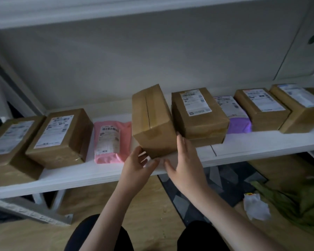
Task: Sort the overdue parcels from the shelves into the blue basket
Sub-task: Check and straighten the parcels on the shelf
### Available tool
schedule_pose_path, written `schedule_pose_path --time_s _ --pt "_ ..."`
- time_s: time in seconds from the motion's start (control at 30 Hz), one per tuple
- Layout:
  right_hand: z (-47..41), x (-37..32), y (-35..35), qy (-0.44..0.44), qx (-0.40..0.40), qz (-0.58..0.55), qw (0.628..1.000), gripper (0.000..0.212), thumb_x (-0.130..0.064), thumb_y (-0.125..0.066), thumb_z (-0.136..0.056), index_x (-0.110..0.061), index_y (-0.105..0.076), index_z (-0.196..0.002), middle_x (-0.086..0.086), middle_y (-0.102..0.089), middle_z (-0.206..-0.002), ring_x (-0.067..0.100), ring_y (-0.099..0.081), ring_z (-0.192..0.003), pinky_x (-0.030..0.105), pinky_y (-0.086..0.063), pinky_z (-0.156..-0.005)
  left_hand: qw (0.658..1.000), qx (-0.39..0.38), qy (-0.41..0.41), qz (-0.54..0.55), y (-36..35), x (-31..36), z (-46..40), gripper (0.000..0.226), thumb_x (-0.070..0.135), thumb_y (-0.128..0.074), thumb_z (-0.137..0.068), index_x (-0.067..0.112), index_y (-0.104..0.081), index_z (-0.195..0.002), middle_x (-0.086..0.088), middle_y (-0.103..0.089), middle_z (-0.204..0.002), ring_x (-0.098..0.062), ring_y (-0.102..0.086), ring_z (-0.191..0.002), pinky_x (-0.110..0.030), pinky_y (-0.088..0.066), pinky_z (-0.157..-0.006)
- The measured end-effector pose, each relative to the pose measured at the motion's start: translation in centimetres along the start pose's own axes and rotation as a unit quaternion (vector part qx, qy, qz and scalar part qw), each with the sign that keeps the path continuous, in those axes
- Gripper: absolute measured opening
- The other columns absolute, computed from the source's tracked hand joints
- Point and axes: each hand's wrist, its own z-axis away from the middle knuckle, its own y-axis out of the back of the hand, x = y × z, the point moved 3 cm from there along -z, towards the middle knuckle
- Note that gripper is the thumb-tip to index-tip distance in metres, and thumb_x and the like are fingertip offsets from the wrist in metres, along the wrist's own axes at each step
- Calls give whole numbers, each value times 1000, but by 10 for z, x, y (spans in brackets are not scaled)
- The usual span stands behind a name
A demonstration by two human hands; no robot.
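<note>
Both my forearms reach up from the bottom of the view toward the white shelf (243,147), and my hands meet at the front lower corner of a plain brown box (152,122). That box is tipped up on its near edge, leaning back and a little left, its taped seam facing me with no label showing. My left hand (136,165) sits under and against the box's lower left corner, fingers curled about the edge with the thumb up along the side. My right hand (185,162) is flat and loose, fingers straight, the fingertips laid against the box's right face low down; it clasps nothing. The two hands are close together, nearly touching below the box.

Going along the shelf by size: at far left a large labelled carton (9,147) overhangs the front edge, and beside it stands a second labelled carton (60,136). Just right of the tilted box, touching or nearly so, is a double stack of cartons (199,115) with a white label on top. Further right come another carton (261,109) and one at the frame's edge (297,107). Between boxes lie two soft mailers: a pink one (111,142) flat to the left of my box, and a purple one (237,120) wedged between cartons on the right.

On the floor at right lie green cloth (301,201) and a crumpled white wrapper (256,207).
</note>
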Motion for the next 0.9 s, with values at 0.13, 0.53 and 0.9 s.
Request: schedule_pose_path --time_s 0.13,0.53,0.9 --pt "19 4 15 77 61 57 994 71 -35 -63 -94 -12 -35 -155 8 -49 -143 25 -49 -129 40 -50 -100 994 2 7 105 0 -4 28 48 5 -71 -91 19 -52 -132 0 -70 -122 -11 -69 -110 -25 -57 -88" --pt "4 -18 20 164 21 38 985 55 -28 -63 -96 -21 -49 -149 11 -46 -146 28 -50 -130 40 -54 -95 930 145 -195 -275 65 16 44 80 17 -83 -81 13 -42 -150 -4 -42 -155 -19 -42 -141 -34 -39 -111" --pt "1 -7 13 10 -111 -97 989 59 -38 -67 -95 -18 -41 -145 -13 -48 -128 5 -50 -122 8 -36 -86 958 120 -110 -236 61 1 41 60 19 -80 -85 21 -53 -138 20 -58 -110 -15 -62 -99 -20 -47 -78"
